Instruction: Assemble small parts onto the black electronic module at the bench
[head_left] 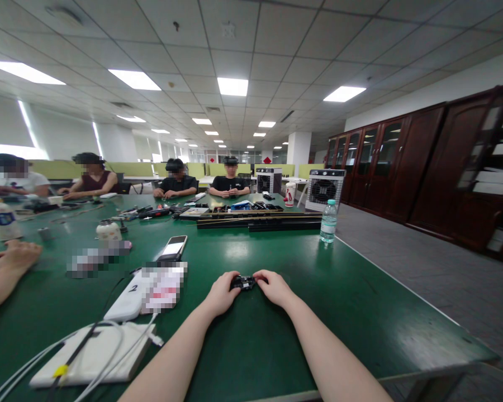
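Note:
In front of me, just above or on the green table (pixel 243 346), is a small black device (pixel 245 282) with pale and metallic parts showing on its top, perhaps an opened casing. My left hand (pixel 223 292) grips its left end, with the thumb near the front edge and the fingers curled behind. At its right end, the fingers of my right hand (pixel 275 287) are bent in and pinch the edge. My fingers partly hide both ends, and its details are too small to make out.
To the left lie a white power bank (pixel 126 296), a phone (pixel 174 247) and a white box (pixel 96 354) with cables across it. A water bottle (pixel 328 222) stands ahead right, beside long black bars (pixel 260 221). Another person's hands (pixel 19 262) rest at far left; several people sit beyond.

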The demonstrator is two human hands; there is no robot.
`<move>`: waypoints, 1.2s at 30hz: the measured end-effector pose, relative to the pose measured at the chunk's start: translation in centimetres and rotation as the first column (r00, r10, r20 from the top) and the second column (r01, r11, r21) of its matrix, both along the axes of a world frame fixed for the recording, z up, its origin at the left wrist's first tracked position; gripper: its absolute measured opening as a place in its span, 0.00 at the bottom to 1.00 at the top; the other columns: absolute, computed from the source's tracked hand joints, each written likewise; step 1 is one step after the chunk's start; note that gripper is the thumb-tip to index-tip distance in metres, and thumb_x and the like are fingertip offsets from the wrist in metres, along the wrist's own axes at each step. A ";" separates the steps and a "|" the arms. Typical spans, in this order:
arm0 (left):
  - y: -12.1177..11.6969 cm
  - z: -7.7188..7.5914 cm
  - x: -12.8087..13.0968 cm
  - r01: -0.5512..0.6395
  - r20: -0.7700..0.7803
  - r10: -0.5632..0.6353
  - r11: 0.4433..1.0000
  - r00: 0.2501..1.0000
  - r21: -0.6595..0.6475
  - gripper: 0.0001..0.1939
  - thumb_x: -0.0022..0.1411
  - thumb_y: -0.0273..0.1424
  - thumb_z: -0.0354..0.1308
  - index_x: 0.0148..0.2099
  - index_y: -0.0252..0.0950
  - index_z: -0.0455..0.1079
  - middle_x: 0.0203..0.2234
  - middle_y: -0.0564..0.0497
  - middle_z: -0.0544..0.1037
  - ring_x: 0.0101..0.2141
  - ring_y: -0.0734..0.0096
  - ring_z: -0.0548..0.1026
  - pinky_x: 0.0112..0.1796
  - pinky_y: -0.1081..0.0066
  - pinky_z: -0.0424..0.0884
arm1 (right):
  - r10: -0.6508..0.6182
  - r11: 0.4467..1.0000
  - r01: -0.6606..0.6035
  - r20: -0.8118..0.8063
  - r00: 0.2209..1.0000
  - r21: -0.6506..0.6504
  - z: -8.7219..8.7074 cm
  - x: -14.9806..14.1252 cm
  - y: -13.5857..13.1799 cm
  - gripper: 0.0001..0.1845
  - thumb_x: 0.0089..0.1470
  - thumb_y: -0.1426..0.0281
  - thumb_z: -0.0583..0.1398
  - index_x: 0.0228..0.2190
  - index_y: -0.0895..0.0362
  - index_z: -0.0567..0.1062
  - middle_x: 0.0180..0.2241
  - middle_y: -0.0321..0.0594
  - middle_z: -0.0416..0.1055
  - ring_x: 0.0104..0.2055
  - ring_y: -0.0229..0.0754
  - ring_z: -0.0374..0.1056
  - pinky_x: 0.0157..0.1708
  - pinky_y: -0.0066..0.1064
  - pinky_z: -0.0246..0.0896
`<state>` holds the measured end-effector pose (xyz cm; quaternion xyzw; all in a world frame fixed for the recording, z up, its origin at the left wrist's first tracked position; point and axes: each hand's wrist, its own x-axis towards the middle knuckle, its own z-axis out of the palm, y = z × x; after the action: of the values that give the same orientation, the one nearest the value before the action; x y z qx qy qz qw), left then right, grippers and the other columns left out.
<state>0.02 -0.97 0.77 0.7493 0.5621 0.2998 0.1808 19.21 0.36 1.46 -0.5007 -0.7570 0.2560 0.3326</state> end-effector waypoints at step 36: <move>-0.1 0.2 0.0 0.011 -0.029 -0.011 1.000 1.000 -0.001 0.21 0.54 0.25 0.54 0.52 0.30 0.63 0.47 0.41 0.71 0.48 0.62 0.69 0.50 0.67 0.62 | -0.002 1.000 0.002 0.007 1.000 0.000 0.2 -0.1 -0.1 0.14 0.51 0.74 0.54 0.37 0.55 0.76 0.39 0.39 0.76 0.42 0.41 0.70 0.46 0.32 0.62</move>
<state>0.06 -1.05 0.93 0.7564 0.5607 0.2879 0.1747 19.14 0.22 1.61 -0.5026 -0.7575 0.2540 0.3303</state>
